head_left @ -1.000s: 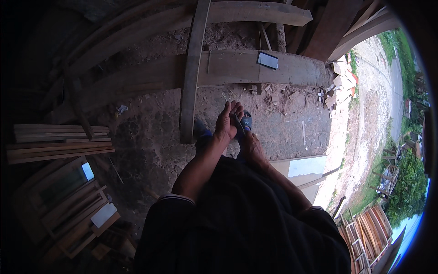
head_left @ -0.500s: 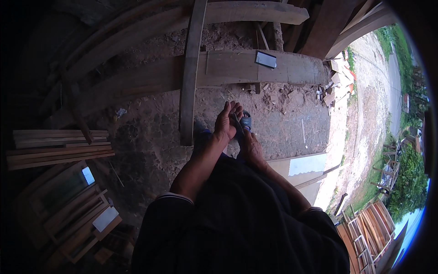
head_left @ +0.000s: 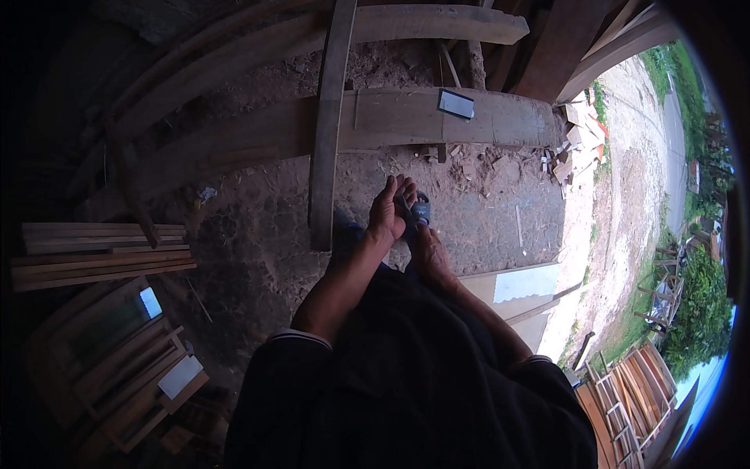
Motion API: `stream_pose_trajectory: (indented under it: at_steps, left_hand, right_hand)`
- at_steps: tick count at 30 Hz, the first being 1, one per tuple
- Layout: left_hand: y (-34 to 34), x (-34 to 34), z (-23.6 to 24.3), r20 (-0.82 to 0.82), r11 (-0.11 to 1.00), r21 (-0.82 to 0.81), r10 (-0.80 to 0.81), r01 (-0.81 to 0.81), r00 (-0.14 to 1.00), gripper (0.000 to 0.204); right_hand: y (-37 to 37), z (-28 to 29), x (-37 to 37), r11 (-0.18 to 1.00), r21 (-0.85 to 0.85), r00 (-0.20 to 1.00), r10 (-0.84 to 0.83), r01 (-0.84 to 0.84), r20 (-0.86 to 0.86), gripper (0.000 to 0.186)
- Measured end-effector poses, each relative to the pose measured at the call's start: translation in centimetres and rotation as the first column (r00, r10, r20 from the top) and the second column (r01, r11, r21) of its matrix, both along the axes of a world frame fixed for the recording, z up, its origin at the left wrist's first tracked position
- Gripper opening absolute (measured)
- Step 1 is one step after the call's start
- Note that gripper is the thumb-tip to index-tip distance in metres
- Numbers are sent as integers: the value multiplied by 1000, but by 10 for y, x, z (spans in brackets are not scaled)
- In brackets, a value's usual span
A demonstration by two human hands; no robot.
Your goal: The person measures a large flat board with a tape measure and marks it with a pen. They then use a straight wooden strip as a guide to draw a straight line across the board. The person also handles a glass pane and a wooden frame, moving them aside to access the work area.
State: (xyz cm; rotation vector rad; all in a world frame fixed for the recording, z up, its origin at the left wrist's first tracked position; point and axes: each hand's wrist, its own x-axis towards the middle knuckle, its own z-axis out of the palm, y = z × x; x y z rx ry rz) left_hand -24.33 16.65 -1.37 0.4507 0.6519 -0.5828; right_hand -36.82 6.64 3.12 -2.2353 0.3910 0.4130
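My left hand (head_left: 385,213) is turned palm up in front of my body, its thumb apart and its fingers loosely cupped. Close beside it on the right, my right hand (head_left: 429,252) is closed around the lower end of a thin dark stick-like tool (head_left: 404,206). The tool's far end reaches up to the fingers and palm of my left hand and seems to touch them. Its exact kind is too small and dark to make out. Beneath the hands a sandalled foot (head_left: 422,209) shows on the ground.
A wide plank (head_left: 391,117) lies ahead, with a phone-like flat rectangle (head_left: 456,104) on it. An upright-looking beam (head_left: 326,156) crosses it. Stacked boards (head_left: 101,254) lie at left. A pale panel (head_left: 523,285) is at right, near wood offcuts (head_left: 578,133) and a sunlit path.
The dark tool has shifted and tilted slightly against my left hand, whose fingers moved a little. Both arms stay nearly in place.
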Motion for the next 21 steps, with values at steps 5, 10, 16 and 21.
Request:
stream_pose_trajectory:
  at_steps: [5,10,16,21]
  left_hand:
    - [0,0,-1,-13,1000,-4,7,-7,1000,44]
    - [0,0,-3,5,1000,-30,6,-5,1000,43]
    - [0,0,-3,-13,998,-49,31,-31,999,41]
    - [-3,-1,0,-29,998,-37,49,-50,998,44]
  right_hand:
    - [-10,-2,1,996,84,999,-5,9,-48,37]
    - [-10,8,2,999,-21,998,29,-30,-56,40]
    - [-18,15,8,996,-66,996,53,-58,-76,46]
    - [-27,22,17,990,-78,991,116,-121,-66,46]
